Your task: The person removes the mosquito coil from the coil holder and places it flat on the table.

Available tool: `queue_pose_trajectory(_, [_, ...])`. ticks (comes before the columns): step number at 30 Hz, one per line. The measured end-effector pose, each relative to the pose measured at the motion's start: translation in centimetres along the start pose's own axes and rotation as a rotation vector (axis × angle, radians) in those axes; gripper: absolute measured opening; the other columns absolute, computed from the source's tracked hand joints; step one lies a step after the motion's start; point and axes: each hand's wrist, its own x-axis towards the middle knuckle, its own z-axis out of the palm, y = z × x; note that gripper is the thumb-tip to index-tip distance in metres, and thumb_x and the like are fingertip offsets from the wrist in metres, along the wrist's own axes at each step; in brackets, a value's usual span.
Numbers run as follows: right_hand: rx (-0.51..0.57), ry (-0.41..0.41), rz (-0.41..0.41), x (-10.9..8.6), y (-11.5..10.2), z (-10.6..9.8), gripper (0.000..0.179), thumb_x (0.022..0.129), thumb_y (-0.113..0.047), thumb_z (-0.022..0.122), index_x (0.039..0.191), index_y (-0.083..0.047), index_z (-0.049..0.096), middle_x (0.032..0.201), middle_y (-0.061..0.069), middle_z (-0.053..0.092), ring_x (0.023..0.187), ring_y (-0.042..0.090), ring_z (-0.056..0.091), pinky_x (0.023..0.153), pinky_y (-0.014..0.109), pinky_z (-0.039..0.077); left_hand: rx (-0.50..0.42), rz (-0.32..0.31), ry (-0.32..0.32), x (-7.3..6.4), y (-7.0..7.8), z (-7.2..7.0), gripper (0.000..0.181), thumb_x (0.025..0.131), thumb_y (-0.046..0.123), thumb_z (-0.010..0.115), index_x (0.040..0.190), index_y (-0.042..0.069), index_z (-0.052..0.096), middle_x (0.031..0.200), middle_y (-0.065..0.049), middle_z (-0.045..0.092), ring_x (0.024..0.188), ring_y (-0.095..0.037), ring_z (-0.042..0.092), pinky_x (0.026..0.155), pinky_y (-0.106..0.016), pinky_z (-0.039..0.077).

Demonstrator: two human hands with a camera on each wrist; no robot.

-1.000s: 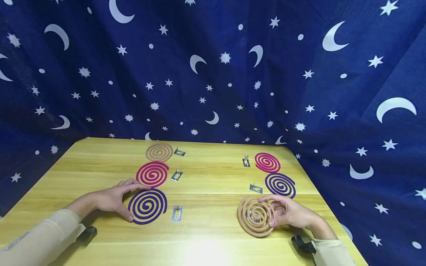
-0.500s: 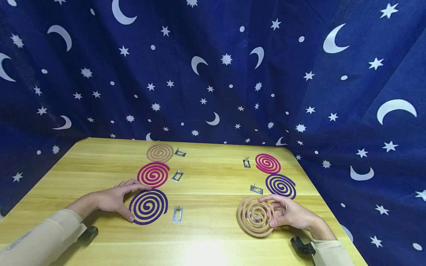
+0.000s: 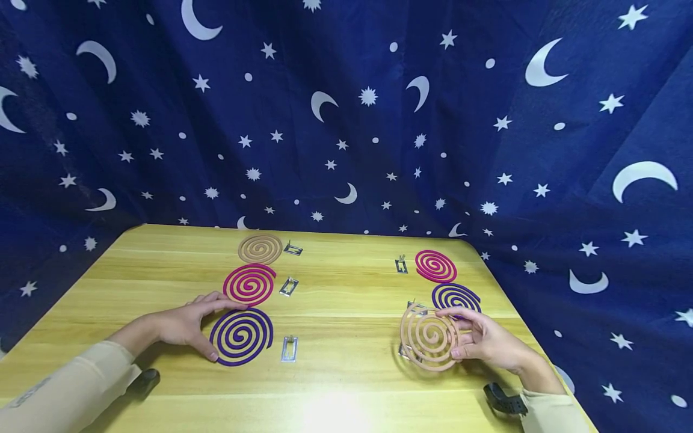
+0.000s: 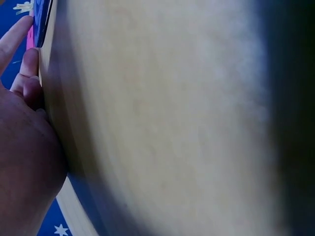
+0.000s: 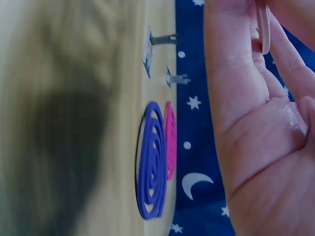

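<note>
My right hand (image 3: 489,344) pinches a tan mosquito coil (image 3: 431,335) by its right edge, thumb on the near face and fingers behind. The coil is tilted above the table, and a metal coil stand (image 3: 403,352) shows partly behind it. In the right wrist view a bit of the coil's rim (image 5: 265,34) shows between the fingers. On the left, a purple mosquito coil (image 3: 241,335) lies flat. My left hand (image 3: 184,326) rests beside it, with thumb and forefinger spread to its edges. The left wrist view shows this hand low over the table.
Behind the left purple coil lie a pink coil (image 3: 250,285) and another tan coil (image 3: 260,248), with metal stands (image 3: 289,349) to their right. At the right are a purple coil (image 3: 456,299), a pink coil (image 3: 435,266) and more stands (image 3: 400,264). A starry curtain (image 3: 346,120) hangs behind.
My right hand has raised the tan coil and shifted it right and away, uncovering part of the stand beneath. My left hand has stayed at the purple coil.
</note>
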Motion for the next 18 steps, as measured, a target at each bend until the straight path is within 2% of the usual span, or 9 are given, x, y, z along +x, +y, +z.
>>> queue_pose_trajectory(4, [0.012, -0.010, -0.033, -0.8, -0.4, -0.5, 0.070, 0.084, 0.025, 0.060, 0.146, 0.013, 0.030, 0.125, 0.028, 0.056, 0.103, 0.044, 0.065, 0.081, 0.048, 0.058, 0.000, 0.001, 0.002, -0.1, 0.0, -0.1, 0.095, 0.060, 0.031, 0.097, 0.145, 0.026, 0.053, 0.158, -0.032, 0.017, 0.141, -0.059, 0.000, 0.099, -0.085, 0.003])
queue_pose_trajectory(9, [0.035, -0.004, -0.051, -2.5, -0.3, -1.4, 0.068, 0.085, 0.028, 0.056, 0.146, 0.011, 0.032, 0.125, 0.030, 0.057, 0.102, 0.043, 0.066, 0.079, 0.045, 0.059, 0.013, 0.013, 0.006, -0.1, -0.1, -0.1, 0.096, 0.061, 0.034, 0.096, 0.145, 0.024, 0.053, 0.157, -0.032, 0.018, 0.141, -0.060, 0.001, 0.099, -0.085, 0.004])
queue_pose_trajectory(14, [0.022, 0.047, 0.033, -5.1, 0.6, -2.5, 0.068, 0.088, 0.024, 0.057, 0.148, -0.002, 0.040, 0.117, 0.030, 0.060, 0.098, 0.030, 0.069, 0.078, 0.040, 0.060, 0.020, 0.012, 0.004, 0.0, -0.1, 0.0, 0.095, 0.061, 0.035, 0.096, 0.145, 0.026, 0.053, 0.157, -0.031, 0.019, 0.141, -0.059, 0.002, 0.099, -0.085, 0.004])
queue_pose_trajectory(18, [-0.020, 0.076, 0.125, -6.5, 1.3, -3.1, 0.066, 0.090, 0.018, 0.060, 0.147, -0.012, 0.047, 0.114, 0.030, 0.062, 0.096, 0.027, 0.070, 0.078, 0.039, 0.060, 0.020, 0.010, 0.004, 0.0, -0.1, 0.0, 0.094, 0.061, 0.034, 0.096, 0.144, 0.027, 0.053, 0.158, -0.029, 0.020, 0.142, -0.058, 0.001, 0.099, -0.085, 0.004])
